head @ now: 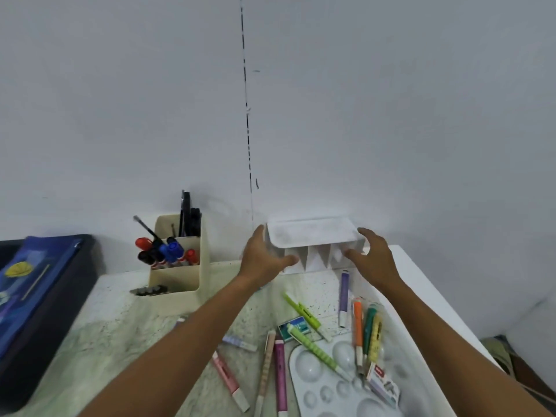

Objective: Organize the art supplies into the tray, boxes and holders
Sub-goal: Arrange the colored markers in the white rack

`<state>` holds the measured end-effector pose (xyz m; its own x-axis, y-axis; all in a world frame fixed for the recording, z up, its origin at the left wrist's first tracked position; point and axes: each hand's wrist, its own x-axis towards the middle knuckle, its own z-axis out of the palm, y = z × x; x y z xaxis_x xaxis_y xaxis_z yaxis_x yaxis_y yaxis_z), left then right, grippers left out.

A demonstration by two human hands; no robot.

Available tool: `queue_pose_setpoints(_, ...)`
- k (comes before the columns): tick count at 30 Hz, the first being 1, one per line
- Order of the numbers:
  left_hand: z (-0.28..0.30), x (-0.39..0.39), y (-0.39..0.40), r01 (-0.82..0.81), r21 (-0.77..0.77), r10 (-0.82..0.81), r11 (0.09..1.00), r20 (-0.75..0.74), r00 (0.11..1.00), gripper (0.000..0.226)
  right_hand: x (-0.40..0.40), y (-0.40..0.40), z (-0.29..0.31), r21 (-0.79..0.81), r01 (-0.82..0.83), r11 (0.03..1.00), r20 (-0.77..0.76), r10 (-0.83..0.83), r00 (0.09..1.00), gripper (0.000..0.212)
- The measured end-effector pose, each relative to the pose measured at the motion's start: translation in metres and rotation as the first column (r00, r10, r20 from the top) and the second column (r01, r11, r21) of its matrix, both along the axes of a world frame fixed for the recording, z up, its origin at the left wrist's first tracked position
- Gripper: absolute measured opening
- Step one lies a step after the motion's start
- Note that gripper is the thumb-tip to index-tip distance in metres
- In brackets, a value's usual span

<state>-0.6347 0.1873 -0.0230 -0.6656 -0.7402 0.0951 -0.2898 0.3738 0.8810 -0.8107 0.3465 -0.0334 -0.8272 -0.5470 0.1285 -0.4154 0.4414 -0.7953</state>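
- White divided holder (pixel 313 236): far edge of table (pixel 114 320), against the wall, tilted.
- Left hand (pixel 261 257): fingers curled round holder's left end.
- Right hand (pixel 373 257): fingers relaxed, spread beside its right end; contact unclear.
- Loose highlighters (pixel 304 311): near right, beside paint palette (pixel 328 386).

I see the white slotted holder (pixel 313 245) held between both grips against the wall, its divided slots facing me. Below the grips, pastel highlighters (pixel 302 311) lie scattered around a white paint palette (pixel 337 383).
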Motion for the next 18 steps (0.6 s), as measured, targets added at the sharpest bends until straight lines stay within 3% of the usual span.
queue_pose_setpoints(4,-0.015,-0.006,0.004,0.085,0.175,-0.075,0.981,-0.065,0.995,0.077,-0.013,-0.010,-0.008,-0.162,0.056,0.985,0.323,-0.001,0.946,0.057)
queue_pose_setpoints(7,-0.016,-0.005,0.003,0.091,0.271,-0.061,0.958,-0.117,0.991,0.078,-0.013,-0.013,-0.007,-0.241,0.143,0.960,0.402,-0.036,0.915,0.042)
queue_pose_setpoints(9,-0.005,-0.001,0.006,0.094,0.223,-0.057,0.970,-0.166,0.985,0.063,-0.012,-0.014,-0.003,-0.292,0.196,0.936,0.430,-0.054,0.901,0.031)
queue_pose_setpoints(13,0.022,0.010,0.005,0.061,0.055,-0.048,0.997,-0.222,0.974,0.079,-0.005,-0.015,0.010,-0.381,0.264,0.886,0.575,0.003,0.818,0.016)
queue_pose_setpoints(18,0.055,0.025,0.004,0.093,-0.236,-0.131,0.967,-0.152,0.980,0.091,0.021,-0.020,0.011,-0.375,0.193,0.906,0.651,0.109,0.751,0.021)
